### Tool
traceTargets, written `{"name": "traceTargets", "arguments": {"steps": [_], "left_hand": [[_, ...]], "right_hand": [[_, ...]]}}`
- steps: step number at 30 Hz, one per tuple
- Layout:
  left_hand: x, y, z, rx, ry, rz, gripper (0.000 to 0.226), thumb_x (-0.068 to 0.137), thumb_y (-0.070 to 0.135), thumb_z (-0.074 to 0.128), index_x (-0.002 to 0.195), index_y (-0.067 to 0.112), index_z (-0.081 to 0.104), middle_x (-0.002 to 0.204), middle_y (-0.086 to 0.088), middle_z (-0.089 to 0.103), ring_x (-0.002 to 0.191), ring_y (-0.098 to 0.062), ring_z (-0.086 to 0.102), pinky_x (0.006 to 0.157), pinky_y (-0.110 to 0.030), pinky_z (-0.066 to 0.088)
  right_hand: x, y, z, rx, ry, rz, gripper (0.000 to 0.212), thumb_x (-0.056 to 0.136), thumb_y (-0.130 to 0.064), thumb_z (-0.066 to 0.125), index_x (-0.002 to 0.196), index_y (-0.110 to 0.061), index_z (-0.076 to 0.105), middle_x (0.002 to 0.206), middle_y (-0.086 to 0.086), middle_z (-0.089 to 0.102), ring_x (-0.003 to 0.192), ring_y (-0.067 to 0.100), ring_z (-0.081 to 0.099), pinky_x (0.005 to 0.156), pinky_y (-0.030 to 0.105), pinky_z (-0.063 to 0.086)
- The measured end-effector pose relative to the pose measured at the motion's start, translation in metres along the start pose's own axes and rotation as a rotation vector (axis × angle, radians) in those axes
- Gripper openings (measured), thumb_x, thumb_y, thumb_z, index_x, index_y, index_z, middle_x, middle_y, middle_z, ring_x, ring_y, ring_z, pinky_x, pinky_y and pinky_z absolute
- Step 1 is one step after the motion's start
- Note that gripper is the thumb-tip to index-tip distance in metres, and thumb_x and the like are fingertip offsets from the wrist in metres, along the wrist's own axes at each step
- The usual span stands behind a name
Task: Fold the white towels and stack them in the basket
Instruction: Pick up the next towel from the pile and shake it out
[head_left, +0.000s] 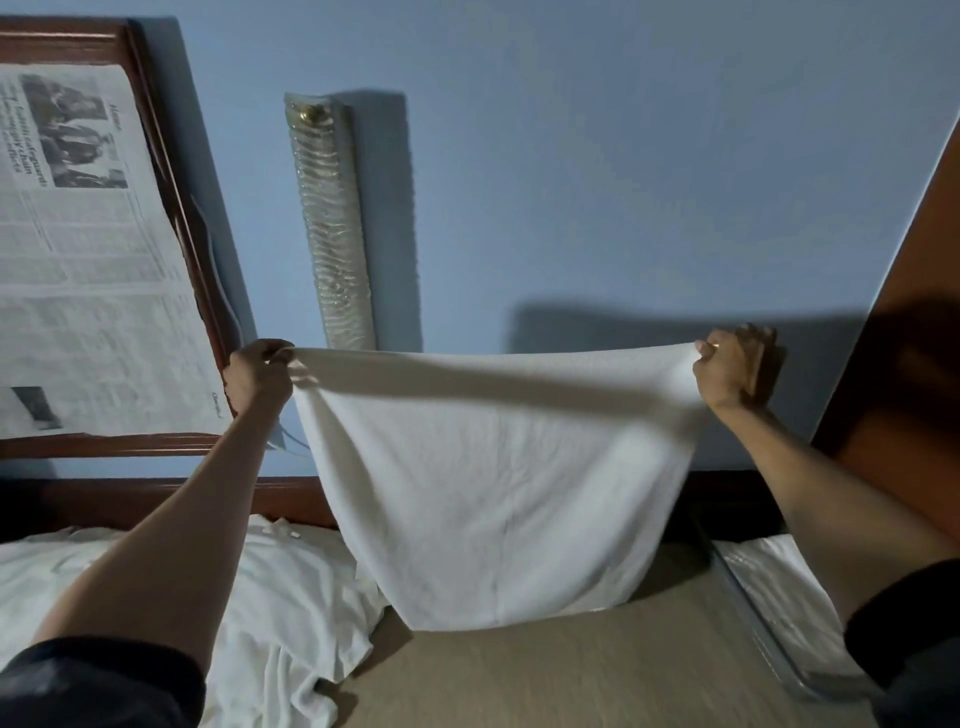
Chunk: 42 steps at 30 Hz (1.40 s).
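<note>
Left hand (260, 371) and right hand (727, 366), well apart, pinch top corners of the white cloth towel (493, 493) so it hangs flat for folding

The pale blue wall (571, 156) bears a newspaper-filled dark wooden frame (104, 446) at ten o'clock and a long ribbed glass lamp (332, 223) at eleven, with an orange-brown wooden panel (914, 312) at three.

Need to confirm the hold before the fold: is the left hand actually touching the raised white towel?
Touching. The head view shows the left hand pinching the top corner of the towel, with the cloth bunched at its fingertips.
</note>
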<state>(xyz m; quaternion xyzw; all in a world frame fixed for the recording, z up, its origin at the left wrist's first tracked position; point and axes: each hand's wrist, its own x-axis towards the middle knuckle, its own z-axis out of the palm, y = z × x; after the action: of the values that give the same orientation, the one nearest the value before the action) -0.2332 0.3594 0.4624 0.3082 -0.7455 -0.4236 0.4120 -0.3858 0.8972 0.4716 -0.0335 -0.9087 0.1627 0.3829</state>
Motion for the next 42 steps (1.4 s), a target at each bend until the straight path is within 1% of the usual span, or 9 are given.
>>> {"name": "traceTargets", "arguments": {"steps": [4,7,12,17,24,32,36,39,42], "left_hand": [[-0.018,0.007,-0.009,-0.044,0.001,-0.018,0.021,0.094,0.007,0.064,0.106,0.013,0.080,0.106,-0.009,0.076,0.105,-0.029,0.068,0.081,-0.027,0.048],[-0.032,0.019,-0.017,-0.068,0.009,-0.036,0.022,0.093,0.004,0.062,0.100,0.014,0.080,0.095,-0.009,0.075,0.099,-0.033,0.071,0.083,-0.034,0.057],[-0.070,0.046,-0.031,-0.078,0.059,-0.020,0.026,0.097,0.007,0.058,0.112,0.015,0.077,0.111,-0.012,0.074,0.108,-0.034,0.065,0.082,-0.031,0.049],[-0.107,0.064,-0.049,-0.086,-0.008,0.047,0.026,0.101,0.009,0.051,0.112,0.010,0.074,0.114,-0.015,0.071,0.112,-0.035,0.062,0.089,-0.035,0.047],[-0.171,0.084,-0.077,0.050,0.066,0.188,0.027,0.094,-0.001,0.043,0.109,0.009,0.063,0.110,-0.017,0.066,0.104,-0.039,0.058,0.079,-0.047,0.046],[-0.212,0.109,-0.112,0.074,0.052,0.160,0.025,0.095,0.004,0.046,0.112,0.009,0.064,0.113,-0.027,0.066,0.106,-0.045,0.058,0.087,-0.051,0.049],[-0.237,0.105,-0.129,0.137,0.009,0.131,0.029,0.095,0.012,0.050,0.118,0.010,0.068,0.121,-0.028,0.065,0.114,-0.046,0.057,0.096,-0.049,0.048],[-0.260,0.088,-0.142,0.205,-0.043,0.143,0.040,0.083,0.027,0.049,0.110,0.012,0.074,0.111,-0.025,0.070,0.105,-0.045,0.061,0.087,-0.048,0.052],[-0.283,0.053,-0.145,0.250,-0.065,0.111,0.028,0.087,0.018,0.058,0.105,0.012,0.079,0.100,-0.020,0.073,0.095,-0.041,0.065,0.080,-0.046,0.054]], "right_hand": [[-0.003,0.015,-0.016,-0.050,-0.006,0.018,0.027,0.092,-0.022,0.055,0.085,-0.006,0.076,0.096,0.022,0.058,0.105,0.041,0.047,0.087,0.048,0.037],[-0.001,0.025,-0.028,-0.048,-0.031,0.034,0.014,0.091,-0.014,0.066,0.087,-0.005,0.076,0.106,0.021,0.053,0.113,0.039,0.043,0.093,0.050,0.035],[0.001,0.048,-0.062,0.135,0.027,0.073,0.012,0.094,-0.014,0.062,0.088,-0.004,0.064,0.118,0.022,0.048,0.117,0.042,0.043,0.093,0.055,0.037],[0.003,0.071,-0.101,0.434,0.046,0.141,0.012,0.091,0.004,0.050,0.084,-0.006,0.049,0.112,0.027,0.061,0.099,0.044,0.060,0.078,0.044,0.046],[-0.010,0.098,-0.142,0.550,0.040,0.175,0.022,0.086,0.010,0.037,0.088,-0.009,0.048,0.118,0.015,0.069,0.103,0.036,0.063,0.075,0.030,0.041],[-0.032,0.128,-0.188,0.563,0.069,0.177,0.017,0.093,0.006,0.040,0.087,-0.008,0.048,0.119,0.019,0.068,0.103,0.041,0.063,0.076,0.032,0.041],[-0.054,0.144,-0.201,0.442,0.077,0.176,0.010,0.095,-0.004,0.049,0.091,-0.007,0.058,0.102,0.018,0.070,0.100,0.040,0.058,0.085,0.041,0.038],[-0.086,0.158,-0.200,0.393,0.045,0.196,0.015,0.093,-0.009,0.048,0.090,-0.008,0.062,0.099,0.019,0.066,0.108,0.038,0.048,0.092,0.043,0.032],[-0.120,0.173,-0.187,0.389,-0.024,0.290,0.024,0.092,-0.018,0.046,0.092,-0.009,0.068,0.115,0.021,0.058,0.110,0.042,0.047,0.095,0.040,0.034]]}}
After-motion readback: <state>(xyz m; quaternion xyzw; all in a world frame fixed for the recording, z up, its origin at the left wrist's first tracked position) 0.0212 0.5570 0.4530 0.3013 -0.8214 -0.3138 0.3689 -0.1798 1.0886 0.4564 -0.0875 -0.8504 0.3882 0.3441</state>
